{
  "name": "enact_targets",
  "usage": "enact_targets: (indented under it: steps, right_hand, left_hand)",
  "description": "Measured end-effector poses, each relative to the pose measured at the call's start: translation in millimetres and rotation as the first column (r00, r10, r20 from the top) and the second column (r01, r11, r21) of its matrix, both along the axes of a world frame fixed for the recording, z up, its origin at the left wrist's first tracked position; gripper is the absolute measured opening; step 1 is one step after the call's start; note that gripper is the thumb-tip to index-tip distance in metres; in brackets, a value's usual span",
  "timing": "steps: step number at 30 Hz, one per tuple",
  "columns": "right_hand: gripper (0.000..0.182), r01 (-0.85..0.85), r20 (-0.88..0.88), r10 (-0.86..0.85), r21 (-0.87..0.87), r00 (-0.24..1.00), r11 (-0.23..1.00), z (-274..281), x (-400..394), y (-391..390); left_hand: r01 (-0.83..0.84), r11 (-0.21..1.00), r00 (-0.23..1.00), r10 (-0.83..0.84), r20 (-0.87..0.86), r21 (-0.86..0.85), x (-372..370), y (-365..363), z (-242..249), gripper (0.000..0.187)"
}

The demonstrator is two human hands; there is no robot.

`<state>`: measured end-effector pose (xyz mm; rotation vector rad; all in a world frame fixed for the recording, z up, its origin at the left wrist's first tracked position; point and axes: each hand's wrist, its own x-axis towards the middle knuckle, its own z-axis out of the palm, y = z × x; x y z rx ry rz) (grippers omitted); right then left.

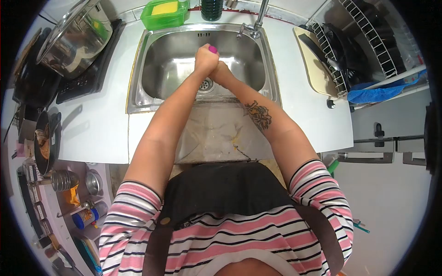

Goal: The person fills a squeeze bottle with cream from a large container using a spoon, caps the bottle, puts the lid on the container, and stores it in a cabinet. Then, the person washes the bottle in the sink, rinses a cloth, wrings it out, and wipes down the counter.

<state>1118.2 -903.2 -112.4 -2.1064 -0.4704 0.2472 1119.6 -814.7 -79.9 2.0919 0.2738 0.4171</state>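
Observation:
Both arms reach forward over the steel sink [149, 73], and the hands meet above its basin. My left hand [206, 60] is closed in a fist, with a small rounded magenta piece [212, 49] poking out at its top; the rest of that thing is hidden, so its kind does not show. Against the left one, slightly lower and to the right, my right hand [222, 74] is closed too. What its fingers hold is hidden. The drain [206, 84] lies just below the hands.
Behind the sink are a faucet [254, 30], a green container [154, 20] with a yellow sponge [165, 8], and a dark bottle [211, 10]. A large pot [76, 43] stands left. At right are a cutting board [317, 76] and a dish rack [338, 78].

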Motion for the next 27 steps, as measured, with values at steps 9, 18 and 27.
enact_targets:
  steps: [9,18,27]
  right_hand:
    - [0.03,0.085,-0.436,0.16,0.492,0.885,0.867,60,-2,-39]
    - [0.012,0.42,-0.383,-0.213,0.892,0.899,0.169,115,0,-105]
    - [0.048,0.304,-0.482,0.351,0.838,0.803,0.453,113,-65,-118]
  left_hand:
    - [0.244,0.877,0.969,-0.235,0.073,-0.413,15,29,30,0.047]
    - [0.543,0.579,0.799,-0.58,0.161,-0.609,-56,2,112,0.019]
    - [0.512,0.621,0.819,-0.562,0.119,-0.593,-71,-58,121,0.016]
